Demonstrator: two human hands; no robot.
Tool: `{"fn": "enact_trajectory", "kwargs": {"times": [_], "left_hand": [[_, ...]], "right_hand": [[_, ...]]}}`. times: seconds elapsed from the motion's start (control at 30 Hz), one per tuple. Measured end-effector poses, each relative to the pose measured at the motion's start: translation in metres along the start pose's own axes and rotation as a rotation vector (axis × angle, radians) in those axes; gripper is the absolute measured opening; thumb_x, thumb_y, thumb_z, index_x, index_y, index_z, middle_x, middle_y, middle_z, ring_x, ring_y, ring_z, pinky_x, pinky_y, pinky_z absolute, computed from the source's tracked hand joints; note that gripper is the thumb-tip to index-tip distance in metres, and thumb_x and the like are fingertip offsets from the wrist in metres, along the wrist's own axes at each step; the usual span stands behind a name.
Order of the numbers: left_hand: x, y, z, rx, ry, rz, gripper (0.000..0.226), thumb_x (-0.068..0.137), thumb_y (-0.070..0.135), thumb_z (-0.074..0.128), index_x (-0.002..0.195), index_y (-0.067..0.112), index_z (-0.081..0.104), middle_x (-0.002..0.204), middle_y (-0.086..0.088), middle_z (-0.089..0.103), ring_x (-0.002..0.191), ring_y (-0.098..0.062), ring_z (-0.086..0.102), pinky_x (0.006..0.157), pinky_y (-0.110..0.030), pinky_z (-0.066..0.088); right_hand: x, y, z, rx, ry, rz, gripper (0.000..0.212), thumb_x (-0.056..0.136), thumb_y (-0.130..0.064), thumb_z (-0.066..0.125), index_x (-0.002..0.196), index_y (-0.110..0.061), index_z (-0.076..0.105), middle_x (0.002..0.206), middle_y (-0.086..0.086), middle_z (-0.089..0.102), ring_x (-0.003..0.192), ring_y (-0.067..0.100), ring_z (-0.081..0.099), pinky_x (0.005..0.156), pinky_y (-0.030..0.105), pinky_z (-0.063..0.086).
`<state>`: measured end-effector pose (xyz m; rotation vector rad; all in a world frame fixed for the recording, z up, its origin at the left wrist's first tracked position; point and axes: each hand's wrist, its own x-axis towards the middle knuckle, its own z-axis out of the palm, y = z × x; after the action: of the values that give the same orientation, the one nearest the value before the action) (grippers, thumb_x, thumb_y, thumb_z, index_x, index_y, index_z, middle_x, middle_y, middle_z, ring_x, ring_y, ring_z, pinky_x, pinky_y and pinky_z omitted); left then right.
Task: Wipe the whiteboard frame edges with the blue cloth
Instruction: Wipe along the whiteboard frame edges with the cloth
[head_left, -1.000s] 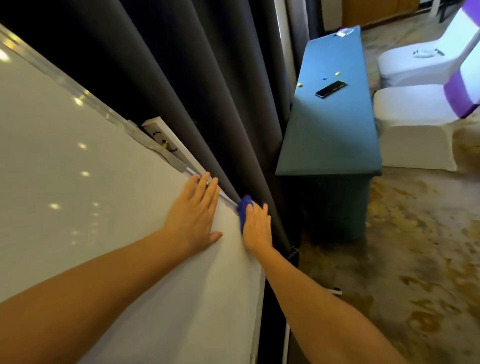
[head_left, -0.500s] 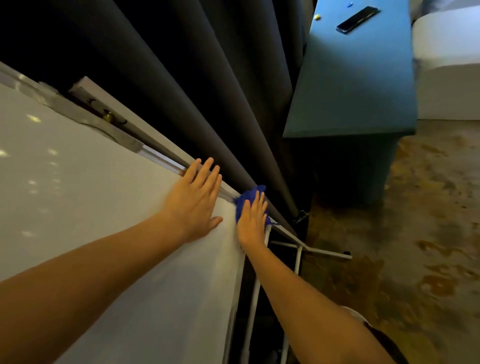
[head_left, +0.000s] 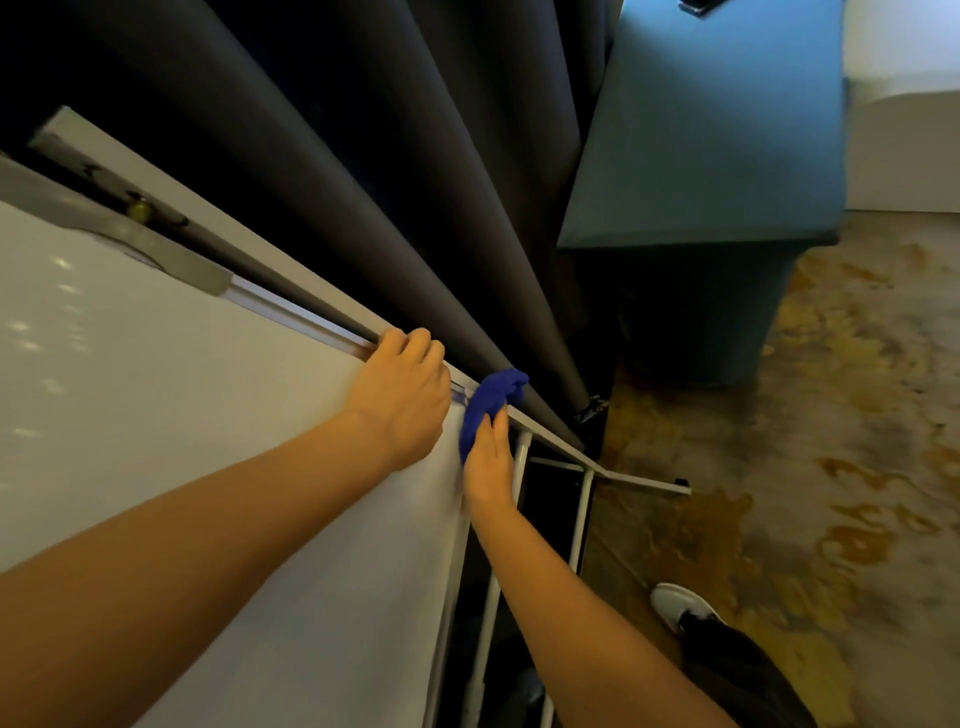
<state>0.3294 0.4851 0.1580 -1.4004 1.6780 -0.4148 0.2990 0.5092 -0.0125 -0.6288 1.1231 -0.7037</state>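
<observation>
The whiteboard (head_left: 182, 415) fills the left half of the view, its metal frame edge (head_left: 296, 314) running diagonally down to a corner. My left hand (head_left: 402, 395) curls its fingers over that frame edge and grips it. Just right of it, my right hand (head_left: 488, 462) presses the bunched blue cloth (head_left: 491, 397) against the frame at the board's corner. The cloth wraps over the corner, and the fingertips rest on it. The right side edge (head_left: 452, 571) of the board drops away below the hand.
Dark grey curtains (head_left: 363, 156) hang right behind the board. White stand legs (head_left: 582, 514) spread over the patterned carpet. A teal-covered table (head_left: 717, 156) stands to the right, with a white covered chair (head_left: 904, 104) beyond. My shoe (head_left: 680, 608) is at the lower right.
My left hand went from lying flat on the board to gripping the frame edge. The cloth and my right hand stay at the corner. The view tilted down and nearer, showing the stand and my shoe.
</observation>
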Motion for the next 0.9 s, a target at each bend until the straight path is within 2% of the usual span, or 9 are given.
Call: {"fn": "enact_trajectory", "kwargs": {"times": [0.13, 0.3, 0.37, 0.43, 0.5, 0.6, 0.7, 0.8, 0.9], "left_hand": [[0.013, 0.006, -0.002, -0.025, 0.036, 0.021, 0.033, 0.094, 0.036, 0.046, 0.11, 0.009, 0.054, 0.105, -0.012, 0.055, 0.099, -0.028, 0.049, 0.087, -0.039, 0.04], [0.022, 0.015, -0.008, -0.019, 0.109, 0.077, 0.045, 0.096, 0.046, 0.039, 0.11, 0.008, 0.058, 0.103, -0.012, 0.056, 0.097, -0.029, 0.049, 0.086, -0.041, 0.039], [0.024, 0.022, -0.015, -0.009, 0.145, 0.099, 0.054, 0.097, 0.051, 0.031, 0.112, 0.007, 0.06, 0.104, -0.012, 0.057, 0.097, -0.029, 0.049, 0.085, -0.041, 0.038], [0.03, 0.031, -0.025, -0.041, 0.158, 0.107, 0.059, 0.097, 0.055, 0.025, 0.109, 0.009, 0.061, 0.099, -0.011, 0.059, 0.092, -0.028, 0.053, 0.08, -0.041, 0.039], [0.035, 0.042, -0.039, -0.086, 0.156, 0.12, 0.057, 0.097, 0.056, 0.025, 0.098, 0.013, 0.063, 0.083, -0.007, 0.06, 0.08, -0.025, 0.057, 0.069, -0.038, 0.039], [0.038, 0.053, -0.057, -0.103, 0.139, 0.141, 0.05, 0.098, 0.052, 0.032, 0.086, 0.018, 0.066, 0.064, 0.0, 0.049, 0.063, -0.018, 0.05, 0.058, -0.034, 0.034], [0.037, 0.054, -0.061, -0.11, 0.124, 0.154, 0.044, 0.099, 0.049, 0.038, 0.086, 0.019, 0.067, 0.073, 0.001, 0.061, 0.068, -0.017, 0.058, 0.062, -0.032, 0.043], [0.038, 0.049, -0.062, -0.163, 0.126, 0.164, 0.044, 0.098, 0.05, 0.04, 0.09, 0.017, 0.067, 0.081, -0.001, 0.066, 0.074, -0.019, 0.063, 0.071, -0.034, 0.052], [0.043, 0.045, -0.065, -0.179, 0.164, 0.18, 0.044, 0.099, 0.049, 0.038, 0.091, 0.018, 0.068, 0.084, -0.001, 0.068, 0.076, -0.02, 0.065, 0.068, -0.035, 0.051]], "right_hand": [[-0.007, 0.009, -0.025, 0.217, -0.027, 0.128, 0.037, 0.103, -0.035, 0.042, 0.138, -0.027, 0.047, 0.117, -0.005, 0.063, 0.106, 0.014, 0.06, 0.085, 0.029, 0.05], [-0.013, 0.016, -0.062, 0.442, -0.118, 0.263, 0.024, 0.098, -0.029, 0.054, 0.108, -0.017, 0.072, 0.105, 0.008, 0.075, 0.096, 0.023, 0.07, 0.08, 0.037, 0.057], [-0.012, 0.012, -0.078, 0.46, -0.14, 0.261, 0.023, 0.098, -0.028, 0.056, 0.107, -0.015, 0.073, 0.105, 0.011, 0.075, 0.095, 0.025, 0.07, 0.085, 0.04, 0.058], [-0.012, 0.006, -0.093, 0.437, -0.139, 0.259, 0.023, 0.096, -0.03, 0.058, 0.107, -0.016, 0.073, 0.102, 0.011, 0.075, 0.089, 0.024, 0.071, 0.079, 0.039, 0.059], [-0.013, -0.002, -0.109, 0.407, -0.119, 0.278, 0.023, 0.093, -0.034, 0.061, 0.104, -0.017, 0.073, 0.098, 0.01, 0.076, 0.084, 0.024, 0.073, 0.069, 0.038, 0.059], [-0.013, -0.013, -0.127, 0.356, -0.082, 0.38, 0.034, 0.09, -0.042, 0.064, 0.105, -0.013, 0.072, 0.101, 0.015, 0.075, 0.093, 0.033, 0.07, 0.075, 0.045, 0.059], [-0.013, -0.023, -0.134, 0.349, -0.113, 0.434, 0.05, 0.082, -0.052, 0.07, 0.108, -0.009, 0.072, 0.103, 0.019, 0.074, 0.099, 0.036, 0.069, 0.08, 0.048, 0.059], [-0.012, -0.026, -0.135, 0.41, -0.157, 0.47, 0.057, 0.082, -0.057, 0.067, 0.112, -0.009, 0.072, 0.108, 0.019, 0.073, 0.104, 0.038, 0.068, 0.091, 0.055, 0.054], [-0.01, -0.032, -0.14, 0.435, -0.148, 0.494, 0.055, 0.083, -0.058, 0.066, 0.11, -0.011, 0.074, 0.107, 0.017, 0.074, 0.098, 0.035, 0.071, 0.085, 0.053, 0.057]]}}
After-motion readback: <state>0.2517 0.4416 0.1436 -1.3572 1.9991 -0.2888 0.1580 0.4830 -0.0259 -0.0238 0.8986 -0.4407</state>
